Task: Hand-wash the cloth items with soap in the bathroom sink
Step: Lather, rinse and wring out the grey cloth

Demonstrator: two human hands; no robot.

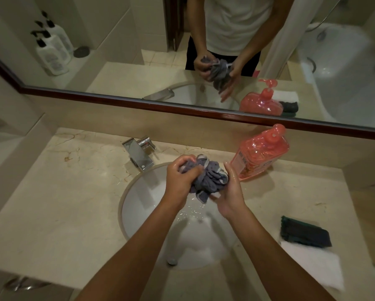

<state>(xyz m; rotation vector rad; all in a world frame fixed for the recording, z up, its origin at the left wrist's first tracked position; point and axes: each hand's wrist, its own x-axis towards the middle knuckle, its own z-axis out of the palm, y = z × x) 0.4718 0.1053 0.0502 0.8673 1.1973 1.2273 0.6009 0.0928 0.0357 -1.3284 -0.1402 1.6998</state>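
Observation:
A wet grey cloth (208, 178) with a pale edge is bunched up above the white sink (139, 203). My left hand (180, 177) grips its left part, fingers curled into the folds. My right hand (231, 192) lies against the cloth's right side and underside with its fingers fairly straight. Water drips from the cloth into the basin. The pink soap pump bottle (260, 154) stands on the counter just right of my hands, close to the wall.
A chrome tap (140, 154) juts over the basin's far left rim. A dark green cloth (304, 232) lies on a white towel (314, 263) on the marble counter (63, 203) at the right. A mirror (139, 40) runs along the wall behind.

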